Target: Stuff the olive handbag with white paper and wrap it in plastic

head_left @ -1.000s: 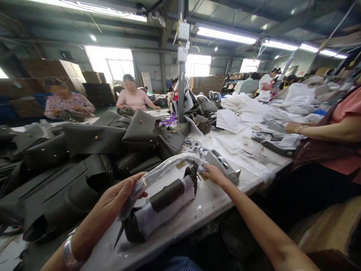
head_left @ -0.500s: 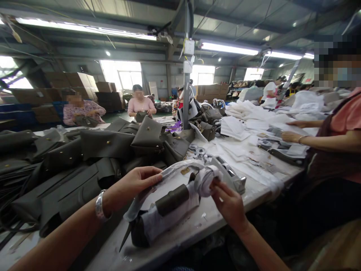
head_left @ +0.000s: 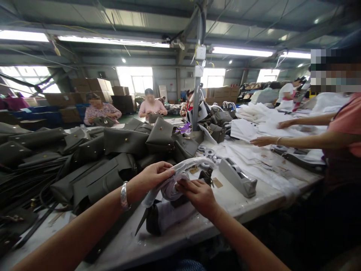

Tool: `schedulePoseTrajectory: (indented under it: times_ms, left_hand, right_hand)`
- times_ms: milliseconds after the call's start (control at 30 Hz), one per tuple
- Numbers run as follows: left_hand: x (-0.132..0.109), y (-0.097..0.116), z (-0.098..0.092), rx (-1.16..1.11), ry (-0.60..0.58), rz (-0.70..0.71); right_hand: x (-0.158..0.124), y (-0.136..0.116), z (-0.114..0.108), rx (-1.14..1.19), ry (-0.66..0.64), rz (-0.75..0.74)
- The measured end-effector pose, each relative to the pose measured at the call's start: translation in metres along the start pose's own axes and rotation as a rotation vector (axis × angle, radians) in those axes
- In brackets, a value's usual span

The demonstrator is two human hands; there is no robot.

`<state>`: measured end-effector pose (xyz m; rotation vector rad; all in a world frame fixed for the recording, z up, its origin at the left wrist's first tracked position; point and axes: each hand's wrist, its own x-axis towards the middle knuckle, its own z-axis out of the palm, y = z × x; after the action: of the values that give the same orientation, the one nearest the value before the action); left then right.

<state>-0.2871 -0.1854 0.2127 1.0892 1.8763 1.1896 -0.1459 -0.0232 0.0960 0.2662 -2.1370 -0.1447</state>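
Observation:
My left hand [head_left: 155,177], with a silver bangle at the wrist, is closed on a bag strap [head_left: 194,163] wrapped in whitish film that arches above the table. In my right hand [head_left: 200,196] is a roll of white wrapping strip [head_left: 170,189], pinched at its right side and held just below the left fingers, inside the strap's arch. Below both hands a dark handbag [head_left: 153,222] lies on the table, partly covered in white wrapping. The roll and right hand hide much of its middle. A brown tag [head_left: 217,182] lies beside its far end.
A grey tape dispenser [head_left: 238,178] stands right of the bag. Dark handbags [head_left: 124,141] are heaped along the left and back. A metal post [head_left: 195,101] rises behind them. At right, a co-worker's hands [head_left: 265,141] reach over white sheets [head_left: 254,113].
My right hand has carried the roll leftward, from the strap's right end to beneath my left hand. The view has turned slightly left. The co-worker's hands at right have moved over the sheets.

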Motion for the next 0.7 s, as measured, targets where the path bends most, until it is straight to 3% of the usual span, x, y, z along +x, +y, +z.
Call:
schedulePoseTrajectory:
  times_ms: [133, 333, 533, 700]
  left_hand:
    - [-0.002, -0.003, -0.001, 0.05, -0.086, -0.028]
    - [-0.009, -0.001, 0.003, -0.152, -0.212, -0.051]
    - [-0.014, -0.01, 0.019, -0.155, -0.169, 0.046]
    - [-0.014, -0.012, 0.024, -0.128, -0.019, 0.194]
  right_hand:
    - [0.004, 0.003, -0.004, -0.015, -0.004, -0.048]
    - [0.005, 0.002, -0.005, -0.015, -0.003, -0.051]
    - [-0.011, 0.001, -0.017, 0.09, -0.038, -0.076]
    - [-0.037, 0.002, -0.033, 0.263, -0.019, -0.027]
